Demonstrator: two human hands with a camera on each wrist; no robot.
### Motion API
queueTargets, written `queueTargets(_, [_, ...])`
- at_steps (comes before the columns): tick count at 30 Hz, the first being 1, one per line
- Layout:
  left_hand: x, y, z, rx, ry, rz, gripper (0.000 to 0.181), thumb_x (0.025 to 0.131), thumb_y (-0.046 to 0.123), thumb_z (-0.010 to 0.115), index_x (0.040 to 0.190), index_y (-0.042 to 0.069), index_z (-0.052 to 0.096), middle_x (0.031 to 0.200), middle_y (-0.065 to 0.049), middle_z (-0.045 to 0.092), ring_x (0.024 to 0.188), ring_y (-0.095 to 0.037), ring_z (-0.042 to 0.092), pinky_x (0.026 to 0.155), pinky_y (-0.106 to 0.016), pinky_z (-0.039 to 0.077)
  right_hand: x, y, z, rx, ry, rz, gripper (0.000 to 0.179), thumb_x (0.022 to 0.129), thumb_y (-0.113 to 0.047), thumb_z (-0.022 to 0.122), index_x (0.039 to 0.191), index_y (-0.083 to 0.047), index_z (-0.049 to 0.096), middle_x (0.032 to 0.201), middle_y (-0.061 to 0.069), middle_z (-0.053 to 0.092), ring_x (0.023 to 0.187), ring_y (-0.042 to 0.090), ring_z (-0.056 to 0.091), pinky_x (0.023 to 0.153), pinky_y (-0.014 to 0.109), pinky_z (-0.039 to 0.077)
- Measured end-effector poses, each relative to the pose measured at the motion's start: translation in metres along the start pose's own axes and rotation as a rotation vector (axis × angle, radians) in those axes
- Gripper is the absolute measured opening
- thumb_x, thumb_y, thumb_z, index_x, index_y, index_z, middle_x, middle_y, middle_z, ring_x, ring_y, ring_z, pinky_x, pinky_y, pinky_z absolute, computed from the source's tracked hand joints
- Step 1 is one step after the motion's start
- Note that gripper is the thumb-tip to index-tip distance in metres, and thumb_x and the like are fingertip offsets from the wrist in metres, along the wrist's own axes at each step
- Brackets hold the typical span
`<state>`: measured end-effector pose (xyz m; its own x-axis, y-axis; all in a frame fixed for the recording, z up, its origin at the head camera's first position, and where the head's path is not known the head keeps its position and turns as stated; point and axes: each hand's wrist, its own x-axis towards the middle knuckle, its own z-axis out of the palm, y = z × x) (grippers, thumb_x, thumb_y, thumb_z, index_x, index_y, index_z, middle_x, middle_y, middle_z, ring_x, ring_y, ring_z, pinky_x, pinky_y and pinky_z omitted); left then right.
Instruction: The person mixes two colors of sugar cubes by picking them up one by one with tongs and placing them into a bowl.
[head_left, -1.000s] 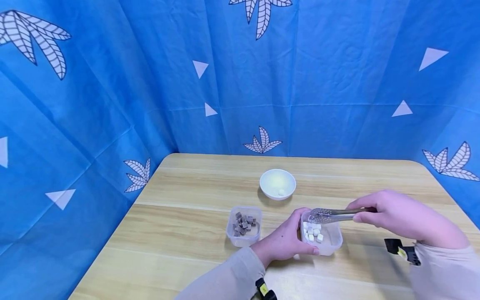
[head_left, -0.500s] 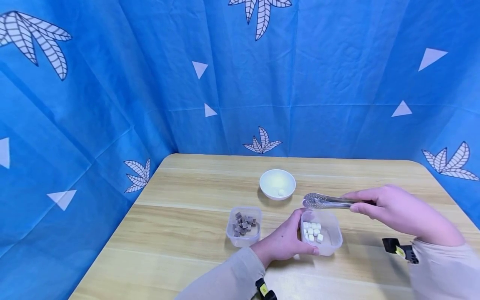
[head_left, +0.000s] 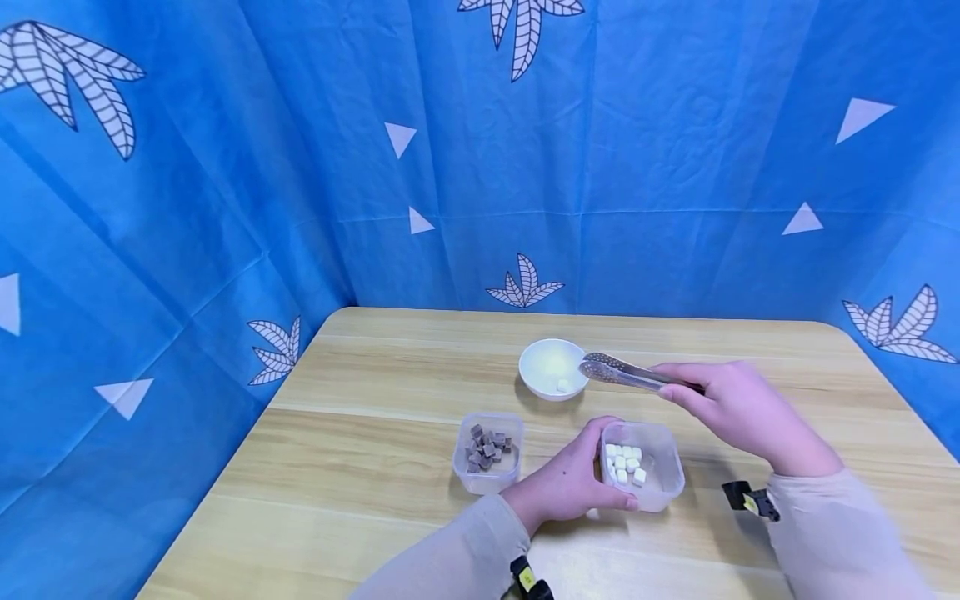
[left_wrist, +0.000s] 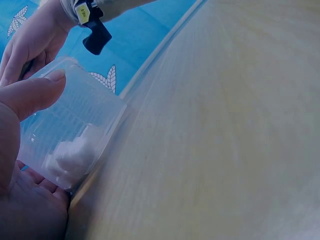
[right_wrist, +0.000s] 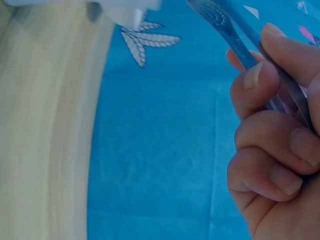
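Observation:
My left hand (head_left: 570, 475) grips the near-left side of a clear plastic container (head_left: 663, 501). Several small white cubes (head_left: 627, 461) lie in its left part. In the left wrist view, the thumb presses on the wall of that container (left_wrist: 82, 107). My right hand (head_left: 723, 408) holds metal tongs (head_left: 633, 377), fingers curled around the arms. The perforated tips of the tongs hover at the right rim of a white bowl (head_left: 546, 358). One white cube (head_left: 563, 385) sits inside the bowl. Whether anything is between the tips cannot be told.
Left of my left hand stands a second clear container (head_left: 487, 486) with several brown cubes (head_left: 487, 450). A small white bit (head_left: 593, 514) shows on the wooden table (head_left: 360, 475) beside the left hand. A blue patterned cloth (head_left: 652, 167) hangs behind and to the left.
My right hand has lifted the tongs out of the white-cube container and carried them left and away from me to the bowl. The left hand and the container have stayed put.

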<state>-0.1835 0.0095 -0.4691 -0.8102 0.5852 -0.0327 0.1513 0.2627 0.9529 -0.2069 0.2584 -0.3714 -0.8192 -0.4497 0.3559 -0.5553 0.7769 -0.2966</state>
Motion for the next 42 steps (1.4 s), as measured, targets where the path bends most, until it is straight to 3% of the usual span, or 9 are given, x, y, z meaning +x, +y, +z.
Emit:
queueTargets(5, [0.0, 0.0, 0.0, 0.007, -0.003, 0.008, 0.093, 0.077, 0.022, 0.09, 0.149, 0.03, 0.033, 0.131, 0.015, 0.053, 0.115, -0.001, 0.052, 0.107, -0.027, 0.036, 0.005, -0.001, 0.013, 0.013, -0.012, -0.001, 0.029, 0.098, -0.03, 0.068, 0.123, -0.017, 0.074, 0.074, -0.011, 0.063, 0.054, 0.0, 0.038, 0.06, 0.03, 0.042])
queueTargets(9, [0.001, -0.001, 0.0, 0.011, -0.004, 0.016, 0.094, 0.077, 0.021, 0.09, 0.15, 0.028, 0.032, 0.132, 0.015, 0.053, 0.116, -0.001, 0.052, 0.108, -0.027, 0.036, 0.008, 0.0, 0.02, 0.025, -0.015, -0.014, 0.028, 0.097, -0.029, 0.069, 0.123, -0.017, 0.074, 0.101, -0.004, 0.074, 0.066, 0.003, 0.052, 0.067, 0.035, 0.05])
queueTargets(13, [0.001, -0.001, -0.001, 0.015, -0.005, 0.022, 0.095, 0.077, 0.021, 0.09, 0.151, 0.025, 0.031, 0.132, 0.015, 0.053, 0.116, -0.001, 0.052, 0.108, -0.027, 0.036, 0.009, 0.001, 0.023, 0.037, -0.031, -0.006, 0.031, 0.098, -0.031, 0.069, 0.124, -0.016, 0.073, 0.106, -0.001, 0.075, 0.07, 0.004, 0.055, 0.07, 0.037, 0.052])
queueTargets(17, [0.001, -0.001, -0.001, 0.011, -0.008, 0.018, 0.097, 0.077, 0.021, 0.09, 0.153, 0.024, 0.03, 0.132, 0.015, 0.053, 0.116, -0.001, 0.052, 0.108, -0.027, 0.036, 0.01, 0.0, 0.022, 0.049, -0.057, 0.01, 0.035, 0.098, -0.033, 0.069, 0.127, -0.015, 0.071, 0.087, -0.008, 0.07, 0.063, 0.003, 0.05, 0.065, 0.033, 0.048])
queueTargets(22, [0.001, -0.002, -0.001, -0.002, -0.009, 0.021, 0.097, 0.077, 0.02, 0.09, 0.153, 0.024, 0.03, 0.132, 0.014, 0.053, 0.115, -0.002, 0.053, 0.106, -0.025, 0.038, 0.008, -0.001, 0.018, 0.086, -0.116, 0.075, 0.042, 0.096, -0.038, 0.069, 0.131, -0.015, 0.067, 0.062, -0.012, 0.045, 0.054, 0.004, 0.039, 0.054, 0.027, 0.038])
queueTargets(29, [0.001, -0.002, 0.0, -0.009, -0.003, 0.016, 0.094, 0.076, 0.019, 0.09, 0.149, 0.029, 0.033, 0.131, 0.013, 0.052, 0.114, -0.002, 0.053, 0.105, -0.024, 0.039, 0.007, 0.001, 0.014, 0.132, -0.166, 0.159, 0.05, 0.091, -0.044, 0.075, 0.132, -0.018, 0.065, 0.063, -0.007, 0.042, 0.055, 0.008, 0.036, 0.053, 0.028, 0.035])
queueTargets(38, [0.001, -0.003, 0.0, -0.023, -0.008, 0.005, 0.093, 0.077, 0.018, 0.09, 0.149, 0.03, 0.033, 0.13, 0.014, 0.052, 0.113, -0.002, 0.053, 0.105, -0.024, 0.038, -0.004, 0.005, -0.01, 0.145, -0.156, 0.131, 0.039, 0.094, -0.038, 0.073, 0.128, -0.019, 0.068, 0.064, -0.01, 0.043, 0.055, 0.006, 0.037, 0.055, 0.027, 0.037])
queueTargets(42, [0.001, -0.003, 0.0, -0.021, -0.001, -0.001, 0.094, 0.076, 0.019, 0.09, 0.149, 0.031, 0.033, 0.132, 0.014, 0.052, 0.114, -0.001, 0.053, 0.106, -0.023, 0.037, -0.011, 0.007, -0.024, 0.137, -0.166, 0.123, 0.038, 0.096, -0.036, 0.071, 0.128, -0.017, 0.069, 0.074, -0.01, 0.057, 0.063, 0.005, 0.048, 0.06, 0.027, 0.043])
